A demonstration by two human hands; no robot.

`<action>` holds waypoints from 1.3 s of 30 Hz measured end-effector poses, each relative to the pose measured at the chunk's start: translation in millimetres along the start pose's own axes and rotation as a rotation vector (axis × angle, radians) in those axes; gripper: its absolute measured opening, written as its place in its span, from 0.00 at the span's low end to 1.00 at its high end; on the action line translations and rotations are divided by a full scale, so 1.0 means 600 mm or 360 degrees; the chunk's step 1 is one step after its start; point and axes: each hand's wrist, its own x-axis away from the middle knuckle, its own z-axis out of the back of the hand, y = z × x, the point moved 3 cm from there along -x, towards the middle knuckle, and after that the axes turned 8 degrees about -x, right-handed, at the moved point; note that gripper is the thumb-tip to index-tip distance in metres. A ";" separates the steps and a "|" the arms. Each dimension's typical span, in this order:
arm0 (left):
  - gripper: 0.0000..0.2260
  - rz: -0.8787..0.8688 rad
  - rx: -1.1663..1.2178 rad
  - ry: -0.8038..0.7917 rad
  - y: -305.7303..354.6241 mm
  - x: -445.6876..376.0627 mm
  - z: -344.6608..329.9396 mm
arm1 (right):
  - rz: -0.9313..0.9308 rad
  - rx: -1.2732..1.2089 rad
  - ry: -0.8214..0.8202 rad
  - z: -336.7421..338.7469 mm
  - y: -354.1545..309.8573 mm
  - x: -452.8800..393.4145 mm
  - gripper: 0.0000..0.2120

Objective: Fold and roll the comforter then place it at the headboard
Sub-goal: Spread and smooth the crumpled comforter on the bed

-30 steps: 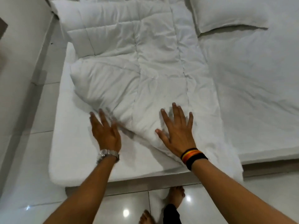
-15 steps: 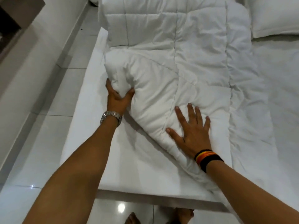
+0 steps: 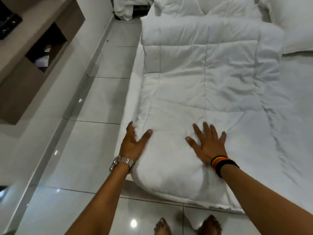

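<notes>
Now both hands lie flat, fingers spread, on the folded comforter (image 3: 199, 85): left hand (image 3: 133, 143) at its edge, right hand (image 3: 207, 145) pressing its top, neither gripping.

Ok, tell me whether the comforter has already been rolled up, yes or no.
No: the comforter lies flat as a long folded strip on the bed, with the left hand and right hand pressed open on its near end.

White quilted comforter (image 3: 203, 92), silver wristwatch (image 3: 122, 162), black-orange-yellow striped wristbands (image 3: 222, 164), glossy pale grey floor tiles (image 3: 101, 106)
</notes>
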 end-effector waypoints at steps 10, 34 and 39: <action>0.51 -0.0135 0.0795 0.0090 -0.092 0.078 -0.065 | 0.0109 -0.0108 0.0223 -0.072 -0.041 0.057 0.41; 0.35 -0.0648 -0.0802 0.0436 -0.116 0.317 -0.242 | -0.0713 -0.0486 0.0630 -0.069 0.367 0.405 0.56; 0.31 -0.1170 -0.1038 0.0103 -0.046 0.298 -0.390 | -0.1035 -0.1119 0.0808 -0.088 0.432 0.382 0.78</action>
